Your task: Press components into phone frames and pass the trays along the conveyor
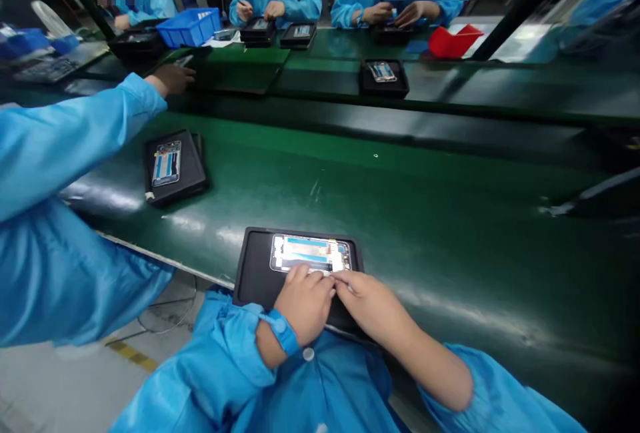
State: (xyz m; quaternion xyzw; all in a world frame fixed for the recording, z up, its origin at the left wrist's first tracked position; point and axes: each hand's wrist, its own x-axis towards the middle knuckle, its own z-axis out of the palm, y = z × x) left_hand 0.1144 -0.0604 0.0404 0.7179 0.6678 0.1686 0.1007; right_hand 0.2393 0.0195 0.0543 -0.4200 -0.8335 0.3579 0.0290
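In front of me a phone frame [305, 249] lies in a black tray [255, 269] at the table's near edge. It has blue and white strips, and brighter white parts at its right end. My left hand [306, 303], with a blue band at the wrist, rests at the frame's lower edge, its fingers bent and close together. My right hand [370, 303] meets it at the frame's lower right, thumb and forefinger pinched. Whatever lies between those fingertips is too small or hidden to make out.
At the left, a co-worker's arm [75, 143] reaches over the green table [430, 219] near another black tray [187, 183] holding a phone frame. Beyond the belt stand a blue bin [190, 27], a red bin [454, 41] and a further tray [385, 89]. Co-workers sit opposite.
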